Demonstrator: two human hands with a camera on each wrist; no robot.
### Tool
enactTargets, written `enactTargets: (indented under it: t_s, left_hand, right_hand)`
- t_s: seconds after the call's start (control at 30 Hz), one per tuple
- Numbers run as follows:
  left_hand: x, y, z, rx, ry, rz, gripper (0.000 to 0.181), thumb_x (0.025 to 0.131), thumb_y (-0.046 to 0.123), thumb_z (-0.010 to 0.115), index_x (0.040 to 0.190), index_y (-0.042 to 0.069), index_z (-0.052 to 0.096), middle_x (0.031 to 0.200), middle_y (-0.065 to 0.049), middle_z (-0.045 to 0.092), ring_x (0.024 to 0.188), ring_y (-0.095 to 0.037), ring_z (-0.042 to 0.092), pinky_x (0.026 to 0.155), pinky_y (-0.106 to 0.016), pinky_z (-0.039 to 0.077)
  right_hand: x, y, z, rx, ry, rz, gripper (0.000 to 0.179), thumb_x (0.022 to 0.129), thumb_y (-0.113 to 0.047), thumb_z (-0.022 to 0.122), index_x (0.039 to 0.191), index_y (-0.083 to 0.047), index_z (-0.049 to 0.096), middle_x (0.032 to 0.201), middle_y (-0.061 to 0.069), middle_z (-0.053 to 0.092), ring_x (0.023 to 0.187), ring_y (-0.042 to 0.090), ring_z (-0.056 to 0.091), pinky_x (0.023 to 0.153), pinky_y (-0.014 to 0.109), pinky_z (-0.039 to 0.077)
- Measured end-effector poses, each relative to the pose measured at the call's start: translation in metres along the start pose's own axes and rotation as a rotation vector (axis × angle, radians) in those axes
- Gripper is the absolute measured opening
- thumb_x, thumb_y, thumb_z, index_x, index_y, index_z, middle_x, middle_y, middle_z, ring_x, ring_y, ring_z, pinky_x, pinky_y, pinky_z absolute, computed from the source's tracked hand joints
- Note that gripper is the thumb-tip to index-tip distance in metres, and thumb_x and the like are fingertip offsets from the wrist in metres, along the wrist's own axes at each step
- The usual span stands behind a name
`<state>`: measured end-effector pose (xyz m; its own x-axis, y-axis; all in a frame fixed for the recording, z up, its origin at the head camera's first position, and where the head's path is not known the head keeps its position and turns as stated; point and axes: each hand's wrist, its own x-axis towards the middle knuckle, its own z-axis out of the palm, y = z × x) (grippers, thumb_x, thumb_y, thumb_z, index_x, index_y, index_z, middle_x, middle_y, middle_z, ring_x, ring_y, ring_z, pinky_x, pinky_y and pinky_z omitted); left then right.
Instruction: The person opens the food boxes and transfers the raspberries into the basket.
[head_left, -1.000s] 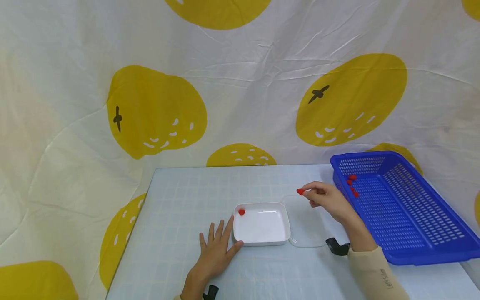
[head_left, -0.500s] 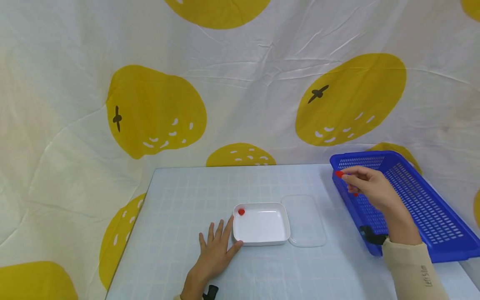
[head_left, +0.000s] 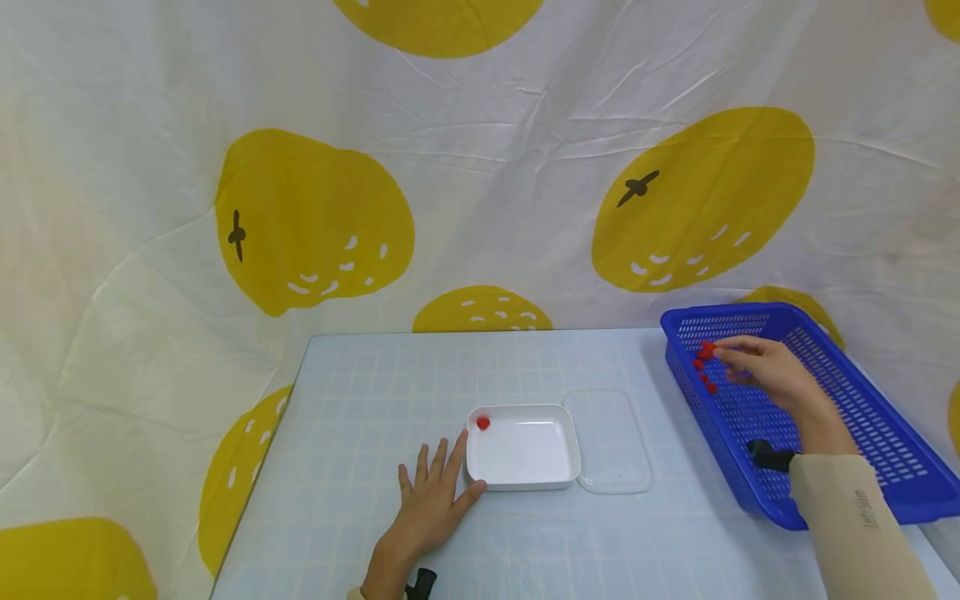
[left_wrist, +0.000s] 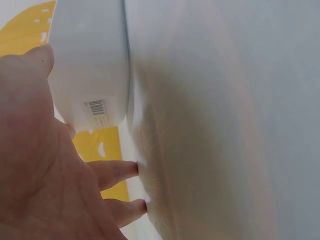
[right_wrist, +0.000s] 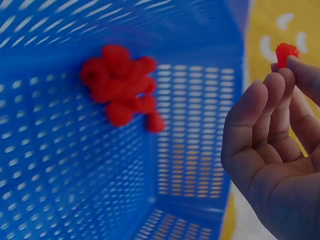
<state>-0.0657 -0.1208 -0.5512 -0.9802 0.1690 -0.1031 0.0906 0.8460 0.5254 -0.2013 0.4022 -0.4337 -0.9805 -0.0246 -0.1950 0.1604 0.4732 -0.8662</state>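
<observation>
Over the far left part of the blue basket (head_left: 885,512), my right hand (head_left: 780,375) pinches a small red raspberry (right_wrist: 286,54) between thumb and index finger. The right wrist view shows a heap of similar raspberries (right_wrist: 117,82) in the basket, apart from that hand. My left hand (head_left: 431,508) lies with fingers spread beside the white rectangular dish (head_left: 528,457), thumb and index finger touching its left side. One red raspberry (head_left: 483,423) sits in the dish's far left corner. In the left wrist view, the dish's side (left_wrist: 95,65) carries a barcode label.
A clear plastic lid (head_left: 613,442) lies flat against the dish's right side. The basket stands at the table's right edge. Behind the pale checked table (head_left: 360,400) hangs a white cloth (head_left: 487,200) with yellow fruit prints.
My right hand has moved right from above the clear lid, across the basket's left rim, to over the basket, still pinching the raspberry. The left hand and dish have not moved.
</observation>
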Motion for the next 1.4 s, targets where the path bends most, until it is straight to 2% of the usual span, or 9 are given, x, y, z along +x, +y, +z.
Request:
enactTargets:
  t_s: [0.1, 0.33, 0.57, 0.7, 0.87, 0.97, 1.07, 1.17, 1.4]
  left_hand:
    - [0.001, 0.0, 0.0, -0.002, -0.007, -0.009, 0.084, 0.094, 0.07, 0.047, 0.162, 0.03, 0.016, 0.162, -0.019, 0.025, 0.148, -0.049, 0.006, 0.106, -0.076, -0.006]
    - [0.003, 0.001, 0.001, -0.003, -0.017, -0.018, 0.085, 0.094, 0.069, 0.048, 0.162, 0.028, 0.017, 0.162, -0.019, 0.024, 0.148, -0.049, 0.006, 0.106, -0.076, -0.007]
    - [0.003, 0.001, 0.001, -0.001, -0.018, -0.021, 0.085, 0.094, 0.069, 0.048, 0.162, 0.028, 0.017, 0.162, -0.019, 0.024, 0.147, -0.049, 0.007, 0.106, -0.076, -0.007]
    - [0.002, 0.001, 0.0, 0.0, -0.02, -0.023, 0.085, 0.094, 0.069, 0.048, 0.162, 0.029, 0.016, 0.162, -0.019, 0.024, 0.148, -0.049, 0.006, 0.106, -0.076, -0.008]
    - [0.001, 0.001, 0.0, 0.004, -0.016, -0.018, 0.085, 0.094, 0.068, 0.048, 0.162, 0.029, 0.015, 0.162, -0.019, 0.024, 0.148, -0.049, 0.006, 0.106, -0.076, -0.007]
    - [0.002, 0.001, 0.0, 0.008, -0.015, -0.017, 0.085, 0.094, 0.069, 0.048, 0.162, 0.029, 0.015, 0.162, -0.018, 0.024, 0.148, -0.049, 0.006, 0.106, -0.076, -0.006]
    - [0.002, 0.001, 0.001, 0.006, -0.017, -0.019, 0.085, 0.094, 0.07, 0.047, 0.162, 0.03, 0.016, 0.162, -0.018, 0.024, 0.148, -0.049, 0.006, 0.106, -0.076, -0.006]
    - [0.002, 0.002, 0.001, 0.011, -0.021, -0.023, 0.085, 0.093, 0.071, 0.046, 0.162, 0.03, 0.016, 0.162, -0.018, 0.025, 0.148, -0.049, 0.006, 0.106, -0.076, -0.006]
    - [0.001, 0.002, 0.0, 0.009, -0.027, -0.031, 0.085, 0.094, 0.07, 0.048, 0.162, 0.029, 0.017, 0.162, -0.018, 0.024, 0.148, -0.049, 0.006, 0.106, -0.076, -0.007]
  right_hand:
    - [0.009, 0.014, -0.003, 0.026, -0.014, 0.036, 0.028, 0.097, -0.036, 0.068, 0.114, -0.014, 0.071, 0.097, -0.008, 0.065, 0.085, 0.02, 0.064, 0.078, 0.033, 0.057]
    - [0.026, 0.039, -0.004, 0.06, -0.042, 0.095, 0.035, 0.099, -0.031, 0.066, 0.116, -0.001, 0.069, 0.096, -0.002, 0.067, 0.08, 0.019, 0.064, 0.077, 0.036, 0.058]
    - [0.028, 0.037, -0.002, 0.033, -0.024, 0.092, 0.046, 0.1, -0.031, 0.064, 0.123, 0.008, 0.062, 0.099, -0.001, 0.067, 0.082, 0.021, 0.064, 0.077, 0.039, 0.058]
    - [0.023, 0.023, 0.003, -0.045, 0.024, 0.039, 0.053, 0.1, -0.033, 0.064, 0.128, 0.011, 0.057, 0.102, 0.002, 0.067, 0.08, 0.021, 0.065, 0.075, 0.038, 0.059]
    - [0.013, -0.012, 0.012, -0.128, 0.072, -0.049, 0.059, 0.099, -0.04, 0.063, 0.132, 0.008, 0.056, 0.102, -0.002, 0.066, 0.079, 0.017, 0.066, 0.074, 0.034, 0.057]
    - [0.004, -0.034, 0.019, -0.142, 0.079, -0.104, 0.059, 0.099, -0.042, 0.061, 0.133, 0.007, 0.056, 0.104, 0.003, 0.067, 0.08, 0.014, 0.067, 0.073, 0.03, 0.057]
    - [-0.004, -0.053, 0.028, -0.147, 0.066, -0.152, 0.056, 0.1, -0.041, 0.06, 0.132, 0.005, 0.057, 0.108, 0.013, 0.066, 0.081, 0.015, 0.066, 0.072, 0.027, 0.057]
    - [-0.01, -0.068, 0.039, -0.141, 0.052, -0.188, 0.052, 0.101, -0.04, 0.06, 0.131, 0.003, 0.059, 0.104, 0.017, 0.065, 0.081, 0.021, 0.065, 0.071, 0.028, 0.056]
    - [-0.014, -0.085, 0.077, -0.04, 0.008, -0.255, 0.04, 0.099, -0.036, 0.065, 0.124, -0.005, 0.066, 0.096, 0.005, 0.067, 0.081, 0.021, 0.065, 0.073, 0.029, 0.057]
